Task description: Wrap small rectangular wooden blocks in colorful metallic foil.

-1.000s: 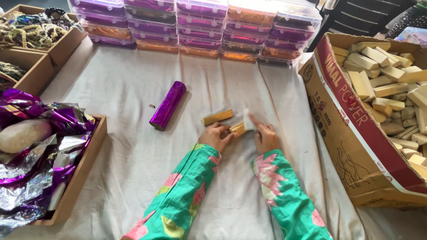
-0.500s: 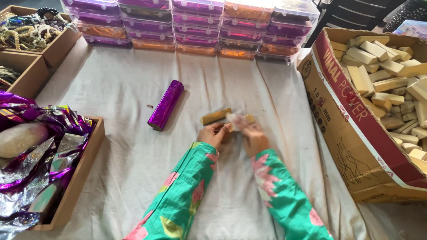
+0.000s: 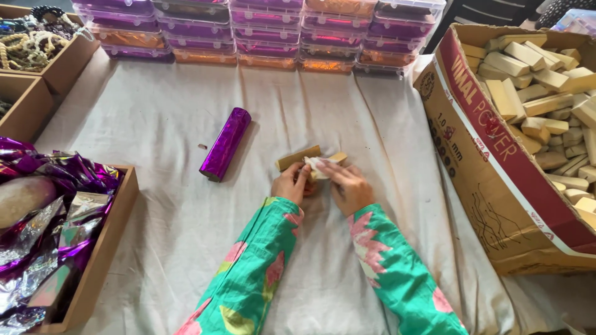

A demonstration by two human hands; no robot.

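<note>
My left hand (image 3: 290,183) and my right hand (image 3: 347,184) meet in the middle of the white cloth (image 3: 161,236). Together they pinch a small pale wooden block (image 3: 330,161) with a bit of clear wrapping (image 3: 315,164) around it. A second tan wooden block (image 3: 298,157) lies just behind my left hand's fingers. A shiny purple wrapped bar (image 3: 225,152) rests on the cloth to the left, apart from both hands. Both sleeves are green with pink flowers.
A big cardboard box (image 3: 496,180) full of wooden blocks stands at the right. Stacked clear plastic boxes (image 3: 261,31) line the far edge. A wooden tray (image 3: 102,248) of purple foil sheets is at the left, with trays of beads (image 3: 31,43) behind it.
My hands have come together over the small block, and the clear wrapping now sits between the fingers. The view has shifted slightly. The purple bar has not moved.
</note>
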